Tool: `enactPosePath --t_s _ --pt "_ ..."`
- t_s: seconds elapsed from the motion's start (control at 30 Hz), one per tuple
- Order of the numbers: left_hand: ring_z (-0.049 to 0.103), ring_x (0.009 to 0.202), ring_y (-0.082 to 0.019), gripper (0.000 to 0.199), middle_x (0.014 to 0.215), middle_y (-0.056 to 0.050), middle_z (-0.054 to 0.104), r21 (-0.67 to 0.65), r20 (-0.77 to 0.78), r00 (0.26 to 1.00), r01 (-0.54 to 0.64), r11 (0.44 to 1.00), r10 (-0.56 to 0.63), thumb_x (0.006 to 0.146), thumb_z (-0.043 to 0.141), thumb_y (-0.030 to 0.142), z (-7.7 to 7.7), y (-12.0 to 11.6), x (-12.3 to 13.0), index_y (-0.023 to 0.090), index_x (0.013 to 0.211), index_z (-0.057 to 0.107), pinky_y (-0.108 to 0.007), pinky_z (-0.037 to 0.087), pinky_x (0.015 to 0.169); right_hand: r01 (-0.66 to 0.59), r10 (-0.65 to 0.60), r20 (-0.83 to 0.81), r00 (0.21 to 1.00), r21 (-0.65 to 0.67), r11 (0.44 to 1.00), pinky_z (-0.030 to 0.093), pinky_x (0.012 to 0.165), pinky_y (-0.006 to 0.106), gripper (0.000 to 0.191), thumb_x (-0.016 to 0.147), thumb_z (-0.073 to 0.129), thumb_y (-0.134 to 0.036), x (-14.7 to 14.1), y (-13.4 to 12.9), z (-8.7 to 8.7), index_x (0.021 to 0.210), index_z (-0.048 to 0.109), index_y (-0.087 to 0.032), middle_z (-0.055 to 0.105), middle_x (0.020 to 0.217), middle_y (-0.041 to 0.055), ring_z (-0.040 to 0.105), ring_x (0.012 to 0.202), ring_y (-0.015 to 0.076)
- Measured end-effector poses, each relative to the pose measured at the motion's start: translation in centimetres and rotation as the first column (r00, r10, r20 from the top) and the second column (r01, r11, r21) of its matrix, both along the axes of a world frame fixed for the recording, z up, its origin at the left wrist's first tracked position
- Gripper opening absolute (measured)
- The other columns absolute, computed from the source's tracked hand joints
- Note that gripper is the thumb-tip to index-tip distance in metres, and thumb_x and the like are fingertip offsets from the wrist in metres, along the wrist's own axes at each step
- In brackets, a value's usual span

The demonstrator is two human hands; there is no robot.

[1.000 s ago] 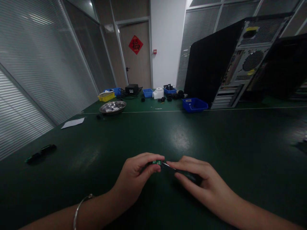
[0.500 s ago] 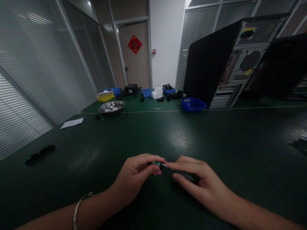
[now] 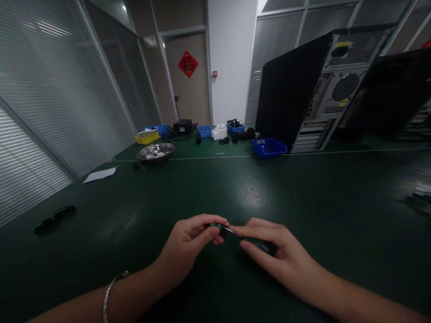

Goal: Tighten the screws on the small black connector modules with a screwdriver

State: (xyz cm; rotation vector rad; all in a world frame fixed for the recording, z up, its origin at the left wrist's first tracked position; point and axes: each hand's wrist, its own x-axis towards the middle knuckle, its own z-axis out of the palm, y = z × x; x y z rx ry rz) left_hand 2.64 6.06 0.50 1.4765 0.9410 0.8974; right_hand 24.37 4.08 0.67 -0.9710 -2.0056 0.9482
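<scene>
Between the thumb and fingers of my left hand [image 3: 195, 237] is a small green circuit board [image 3: 216, 225] with a black part at its right end. My right hand [image 3: 279, 249] is closed around the dark handle of a screwdriver [image 3: 261, 243]. Its thin metal shaft points left, and the tip meets the black part near my left fingertips. The exact contact spot is too small to make out. Both hands are just above the green table [image 3: 202, 188], and my fingers hide much of the board.
Far left on the table lie dark parts [image 3: 54, 220] and a white paper [image 3: 99, 175]. Farther back are a metal bowl [image 3: 156, 152], a yellow tray [image 3: 147, 137], a white device [image 3: 219, 131] and a blue bin [image 3: 269, 147]. A computer tower [image 3: 296, 89] stands at the back right.
The view has shifted slightly. My left hand has turned the board a little, so less of its green face shows; the screwdriver stays against the black part.
</scene>
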Motion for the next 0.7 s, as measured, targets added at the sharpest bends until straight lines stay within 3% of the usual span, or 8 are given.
enactPosePath --t_s 0.1,0.2,0.3,0.4,0.5,0.7 --pt "0.059 0.076 -0.015 0.019 0.098 -0.006 0.064 0.063 -0.062 0.998 0.021 0.998 -0.017 0.089 0.055 0.023 0.3 0.2 -0.2 0.017 0.101 0.068 -0.029 0.050 0.073 0.063 -0.062 -0.011 0.998 0.004 0.998 0.048 0.068 0.028 0.031 0.093 0.055 -0.022 0.3 0.1 -0.2 0.123 0.064 -0.024 0.066 0.089 0.0043 0.061 0.078 0.0166" --pt "0.058 0.083 -0.016 0.022 0.101 -0.005 0.058 0.159 -0.226 0.965 0.172 0.972 -0.134 0.093 0.048 0.023 0.8 0.2 -0.5 0.020 0.101 0.068 -0.030 0.048 0.075 0.127 -0.127 -0.023 0.992 -0.008 0.992 0.048 0.067 0.028 0.029 0.093 0.056 -0.025 0.4 0.2 -0.3 0.119 0.066 -0.025 0.067 0.088 0.0042 0.061 0.078 0.0172" --pt "0.056 0.091 -0.018 0.024 0.094 -0.004 0.060 0.225 -0.418 0.863 0.401 0.888 -0.283 0.096 0.045 0.021 1.3 -0.3 -0.7 0.022 0.101 0.067 -0.031 0.045 0.083 0.140 -0.140 -0.047 0.989 -0.009 0.990 0.049 0.066 0.028 0.028 0.091 0.057 -0.024 0.4 0.3 -0.3 0.116 0.068 -0.024 0.067 0.086 0.0036 0.061 0.075 0.0166" --pt "0.052 0.093 -0.020 0.023 0.093 -0.005 0.061 0.251 -0.576 0.743 0.558 0.791 -0.341 0.095 0.043 0.018 1.9 -0.9 -0.6 0.022 0.098 0.066 -0.032 0.043 0.085 0.135 -0.135 -0.076 0.988 -0.003 0.991 0.049 0.065 0.027 0.028 0.090 0.057 -0.022 0.3 0.3 -0.3 0.116 0.069 -0.024 0.066 0.084 0.0028 0.060 0.073 0.0162" --pt "0.050 0.095 -0.022 0.023 0.099 -0.007 0.059 0.255 -0.653 0.684 0.603 0.756 -0.325 0.093 0.044 0.015 2.5 -1.4 -0.2 0.023 0.095 0.065 -0.033 0.043 0.084 0.131 -0.131 -0.083 0.988 -0.002 0.991 0.048 0.066 0.028 0.028 0.090 0.057 -0.021 0.2 0.3 -0.4 0.115 0.069 -0.024 0.067 0.084 0.0026 0.060 0.073 0.0161" --pt "0.050 0.103 -0.023 0.025 0.111 -0.007 0.054 0.216 -0.652 0.676 0.599 0.771 -0.342 0.090 0.050 0.015 2.4 -1.5 -0.1 0.026 0.106 0.066 -0.035 0.042 0.089 0.130 -0.130 -0.089 0.987 -0.013 0.991 0.047 0.067 0.028 0.027 0.090 0.058 -0.021 0.2 0.2 -0.4 0.114 0.070 -0.025 0.067 0.083 0.0021 0.061 0.075 0.0164"
